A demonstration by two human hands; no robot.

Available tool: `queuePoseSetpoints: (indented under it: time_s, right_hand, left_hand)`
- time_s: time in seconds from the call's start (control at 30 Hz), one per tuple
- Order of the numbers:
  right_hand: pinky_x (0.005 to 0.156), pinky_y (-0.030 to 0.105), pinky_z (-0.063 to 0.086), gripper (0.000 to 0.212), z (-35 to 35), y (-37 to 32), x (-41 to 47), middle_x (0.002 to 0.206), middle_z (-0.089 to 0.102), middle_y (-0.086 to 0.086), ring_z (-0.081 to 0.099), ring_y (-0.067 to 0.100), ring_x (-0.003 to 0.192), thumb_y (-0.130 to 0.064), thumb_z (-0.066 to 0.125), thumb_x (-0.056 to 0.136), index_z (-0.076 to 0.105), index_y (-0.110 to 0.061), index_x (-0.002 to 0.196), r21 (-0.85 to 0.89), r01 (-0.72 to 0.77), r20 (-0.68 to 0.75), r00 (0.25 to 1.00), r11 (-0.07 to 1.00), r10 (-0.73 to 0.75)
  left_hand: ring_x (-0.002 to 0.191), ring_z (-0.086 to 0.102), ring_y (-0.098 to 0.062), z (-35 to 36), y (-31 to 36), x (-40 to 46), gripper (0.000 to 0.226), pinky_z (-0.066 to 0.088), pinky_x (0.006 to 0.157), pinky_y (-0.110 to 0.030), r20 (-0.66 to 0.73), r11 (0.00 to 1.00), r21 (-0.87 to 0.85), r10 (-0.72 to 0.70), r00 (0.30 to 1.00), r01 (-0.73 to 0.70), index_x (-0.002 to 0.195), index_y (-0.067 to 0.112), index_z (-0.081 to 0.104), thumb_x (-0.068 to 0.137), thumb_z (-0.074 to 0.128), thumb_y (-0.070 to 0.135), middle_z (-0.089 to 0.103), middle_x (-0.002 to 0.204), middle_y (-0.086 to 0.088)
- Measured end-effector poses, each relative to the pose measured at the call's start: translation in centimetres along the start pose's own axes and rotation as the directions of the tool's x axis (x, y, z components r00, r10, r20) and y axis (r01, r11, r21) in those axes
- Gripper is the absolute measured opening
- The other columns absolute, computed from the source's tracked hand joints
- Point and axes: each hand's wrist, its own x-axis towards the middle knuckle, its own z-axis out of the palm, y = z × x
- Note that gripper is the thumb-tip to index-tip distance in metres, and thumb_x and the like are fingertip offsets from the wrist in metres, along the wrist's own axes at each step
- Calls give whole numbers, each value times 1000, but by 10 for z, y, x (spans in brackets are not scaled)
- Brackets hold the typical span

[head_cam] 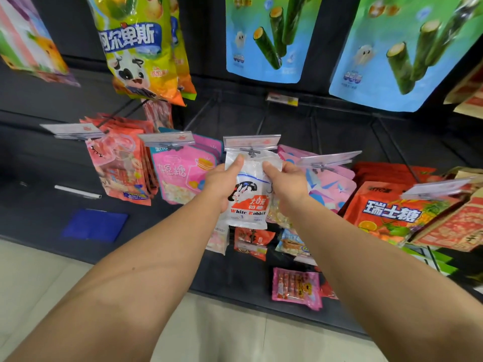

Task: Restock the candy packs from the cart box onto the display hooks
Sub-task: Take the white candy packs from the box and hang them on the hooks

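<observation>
A white White Rabbit candy pack (pixel 249 194) with a rabbit picture hangs upright at the tip of a display hook (pixel 250 151), just under its clear price tag holder (pixel 252 141). My left hand (pixel 224 182) pinches the pack's upper left edge, thumb on its front. My right hand (pixel 286 182) pinches the upper right edge. The pack's top sits at the hook end; whether the hook passes through its hole is hidden. The cart box is out of view.
Neighbouring hooks carry pink packs (pixel 180 176) at left, red-pink packs (pixel 121 168) further left, pink packs (pixel 329 184) and orange packs (pixel 386 212) at right. Large yellow (pixel 141 48) and blue bags (pixel 269 37) hang above. More packs (pixel 296 287) hang lower down.
</observation>
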Motion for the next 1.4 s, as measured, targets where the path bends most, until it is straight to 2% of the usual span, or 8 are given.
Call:
queuePoseSetpoints:
  time_s: [0.23,0.43,0.63,0.73,0.83,0.97,1.2,1.4]
  right_hand:
    - [59,30,60,22,3,-2,-1,86,76,0,75,14,69,-29,77,85,66,-19,102,-26,22,23,1000,999,-21]
    - [85,48,59,101,20,-1,6,116,71,5,70,29,100,-69,74,46,56,-20,132,-51,-44,-75,996,998,40]
    - [79,43,62,68,26,-1,6,119,70,4,72,24,95,-51,75,78,55,-18,134,-106,-42,-133,991,993,28]
    - [89,44,58,64,29,-5,9,127,66,5,68,25,106,-52,69,84,54,-17,135,-199,-45,-175,985,979,10]
    - [101,42,50,62,29,-7,14,134,61,4,60,27,119,-49,64,90,51,-15,140,-291,-21,-212,976,957,-43]
    - [94,40,53,45,32,-4,13,120,67,2,65,24,108,-39,63,92,56,-16,130,-385,16,-223,968,923,-110]
    - [90,29,51,41,11,17,-10,114,60,-2,62,17,109,-18,69,90,53,-14,128,-314,37,-252,960,949,-121]
    - [101,30,42,51,-60,29,-40,137,55,8,55,27,124,-29,63,93,48,-18,141,-562,84,-97,981,823,-166]
  left_hand:
    - [91,76,-32,-8,-5,2,32,59,86,-55,88,998,-58,30,996,-25,107,19,71,85,77,42,78,99,-10]
    - [93,75,-26,-2,3,3,24,61,82,-40,48,1000,-17,23,999,-22,98,22,67,86,76,42,77,102,-7]
    - [96,71,-22,-2,2,5,30,59,83,-36,7,1000,0,24,1000,-24,104,17,68,87,76,41,75,105,-6]
    - [76,62,-9,5,7,8,21,50,70,-27,-26,999,14,37,999,-37,90,20,60,91,73,37,69,89,1]
    - [69,53,-6,9,8,11,28,45,76,-30,-106,996,81,52,993,-44,94,20,55,90,72,42,57,77,7]
    - [82,64,-20,9,0,20,41,56,85,-37,-173,986,161,73,982,-45,97,15,65,85,73,53,69,90,-2]
    - [94,69,-29,14,-28,7,42,50,74,-31,-314,980,193,101,944,-40,109,8,68,83,77,39,72,96,-10]
    - [125,54,-36,37,-49,-36,68,46,103,-43,-406,876,479,166,899,55,136,13,50,82,71,49,58,135,-12]
